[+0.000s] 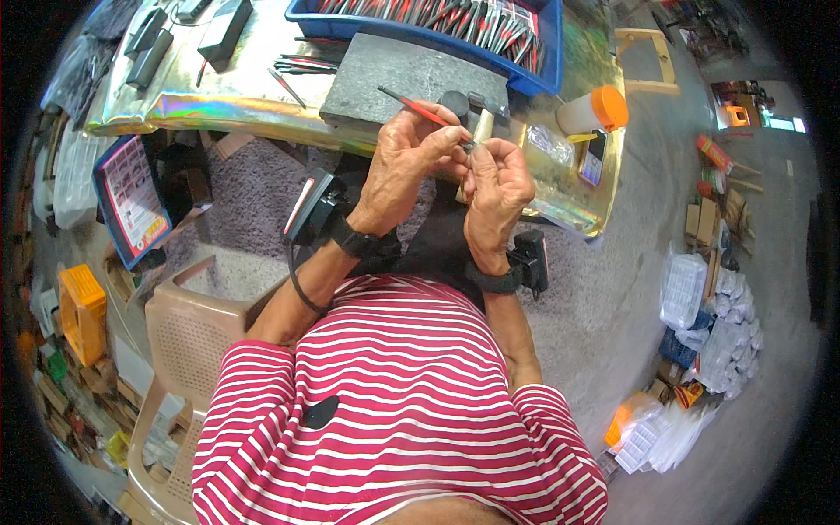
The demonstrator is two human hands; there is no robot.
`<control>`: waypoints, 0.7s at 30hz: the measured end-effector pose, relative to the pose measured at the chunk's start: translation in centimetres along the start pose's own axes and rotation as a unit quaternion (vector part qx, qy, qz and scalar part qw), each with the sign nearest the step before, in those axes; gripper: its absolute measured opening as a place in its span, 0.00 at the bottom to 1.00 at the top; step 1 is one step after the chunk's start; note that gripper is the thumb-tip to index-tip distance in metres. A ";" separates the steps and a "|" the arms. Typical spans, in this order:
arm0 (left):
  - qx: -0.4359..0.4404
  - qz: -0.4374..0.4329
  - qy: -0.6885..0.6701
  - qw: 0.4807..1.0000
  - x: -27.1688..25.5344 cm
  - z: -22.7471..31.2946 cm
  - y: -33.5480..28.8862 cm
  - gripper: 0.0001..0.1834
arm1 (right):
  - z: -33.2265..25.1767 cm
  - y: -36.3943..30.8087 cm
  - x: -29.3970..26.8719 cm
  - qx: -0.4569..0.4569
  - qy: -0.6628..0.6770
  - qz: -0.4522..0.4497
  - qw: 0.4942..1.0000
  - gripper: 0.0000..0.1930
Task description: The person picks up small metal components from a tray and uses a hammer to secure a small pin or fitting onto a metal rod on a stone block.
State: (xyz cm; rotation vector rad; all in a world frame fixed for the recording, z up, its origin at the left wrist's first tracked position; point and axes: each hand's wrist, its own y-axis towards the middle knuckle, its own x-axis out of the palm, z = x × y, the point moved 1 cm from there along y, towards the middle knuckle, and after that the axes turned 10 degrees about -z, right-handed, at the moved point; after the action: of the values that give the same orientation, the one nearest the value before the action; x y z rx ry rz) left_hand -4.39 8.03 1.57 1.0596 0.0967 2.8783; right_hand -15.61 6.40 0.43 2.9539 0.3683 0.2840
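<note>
A slim red-and-black pen-like stick (426, 112) slants between my hands over the table's near edge. My left hand (404, 162) is closed on its red part, thumb and fingers pinched together, with the dark tip pointing up and left. At its other end, the thumb and fingers of my right hand (499, 184) are pinched; the exact contact is hidden by the fingertips. Just beyond my hands is a grey block (385, 74) with a dark round piece (454, 102) by its near right edge. A pale upright peg (483, 126) rises beside my right fingers.
Many similar sticks fill a blue bin (556, 52) at the back; several more sticks (306, 64) lie left of the block. An orange-lidded jar (588, 110) stands at right. Black boxes (225, 31) sit far left. A beige plastic chair (197, 328) stands at lower left.
</note>
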 end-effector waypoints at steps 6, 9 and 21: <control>-0.004 0.057 0.073 0.996 0.0 0.4 0.1 0.08 | -0.6 0.1 0.8 0.065 0.008 0.002 0.998 0.05; 0.007 0.075 0.124 0.989 -0.1 0.7 0.5 0.07 | 0.0 0.7 0.5 0.092 0.073 -0.029 0.993 0.05; 0.089 0.068 0.365 0.924 -1.7 -0.4 3.3 0.02 | 1.4 1.9 0.3 0.160 0.203 -0.083 0.962 0.13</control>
State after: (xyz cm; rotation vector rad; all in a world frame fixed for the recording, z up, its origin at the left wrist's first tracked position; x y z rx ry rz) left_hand -3.49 4.62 0.41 -0.0597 0.3385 3.2677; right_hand -14.63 4.44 -0.51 3.1307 0.7744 0.8937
